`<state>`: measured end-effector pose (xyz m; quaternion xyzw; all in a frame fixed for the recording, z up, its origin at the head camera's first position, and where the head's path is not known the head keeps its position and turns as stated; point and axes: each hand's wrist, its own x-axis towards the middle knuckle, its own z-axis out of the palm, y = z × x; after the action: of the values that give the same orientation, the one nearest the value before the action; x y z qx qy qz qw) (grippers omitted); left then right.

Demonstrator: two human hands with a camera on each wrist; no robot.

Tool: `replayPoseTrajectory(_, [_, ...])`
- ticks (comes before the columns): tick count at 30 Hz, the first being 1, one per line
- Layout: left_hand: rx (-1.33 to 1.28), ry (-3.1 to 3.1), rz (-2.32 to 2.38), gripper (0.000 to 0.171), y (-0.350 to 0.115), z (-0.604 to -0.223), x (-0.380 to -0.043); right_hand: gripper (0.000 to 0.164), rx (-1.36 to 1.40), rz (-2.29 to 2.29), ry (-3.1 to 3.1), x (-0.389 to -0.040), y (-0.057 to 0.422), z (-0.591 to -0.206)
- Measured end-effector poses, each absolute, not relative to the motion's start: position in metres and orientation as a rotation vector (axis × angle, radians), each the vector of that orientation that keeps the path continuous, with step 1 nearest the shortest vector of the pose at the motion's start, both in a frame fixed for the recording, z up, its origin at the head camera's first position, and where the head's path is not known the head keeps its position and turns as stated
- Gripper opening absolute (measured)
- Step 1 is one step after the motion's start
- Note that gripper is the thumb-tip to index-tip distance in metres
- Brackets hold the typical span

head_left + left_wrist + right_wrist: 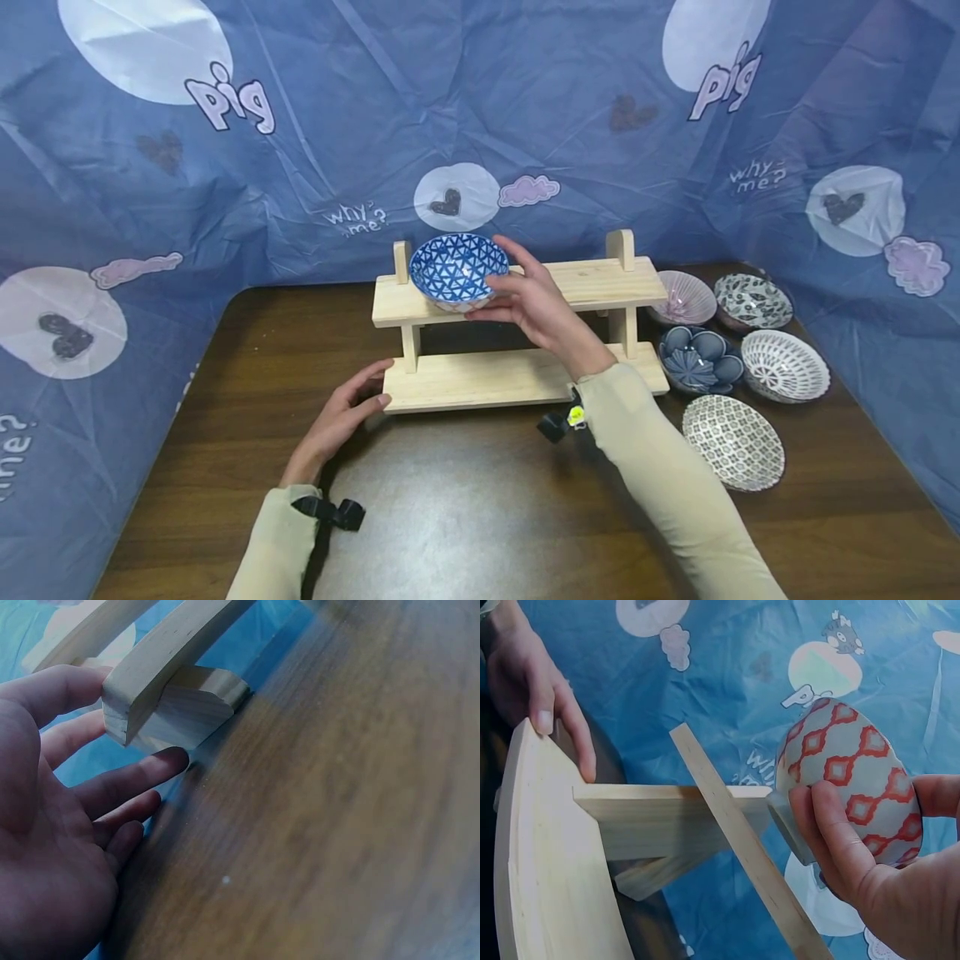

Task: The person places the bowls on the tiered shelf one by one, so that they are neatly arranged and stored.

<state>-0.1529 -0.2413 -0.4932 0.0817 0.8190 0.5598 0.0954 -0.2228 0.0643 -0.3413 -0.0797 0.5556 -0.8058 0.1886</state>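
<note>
My right hand (536, 304) grips a small bowl (456, 268) by its right side. Blue and white triangles cover the inside; the outside of the bowl (859, 776) is white with red diamonds, seen in the right wrist view. It is held over the left part of the upper board of a two-tier wooden display shelf (480, 379), tilted so its inside faces me. At the left end of the lower board, my left hand (341, 417) touches the wood with thumb and fingertips, its other fingers extended loosely in the left wrist view.
Right of the shelf stand several bowls: a pink ribbed bowl (684, 297), a leaf-patterned bowl (753, 302), a blue flower-shaped bowl (697, 360), a white dashed bowl (786, 367) and a tilted grey-patterned bowl (733, 442). Blue printed cloth (322, 150) hangs behind the brown table (465, 508).
</note>
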Motion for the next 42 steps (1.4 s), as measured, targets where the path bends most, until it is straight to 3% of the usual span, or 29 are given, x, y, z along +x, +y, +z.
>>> replayPoseTrajectory(42, [0.239,2.416,1.665,0.053,-0.242,-0.494,-0.154,0.076,-0.17,-2.253,1.596,-0.237,0.039,-0.355])
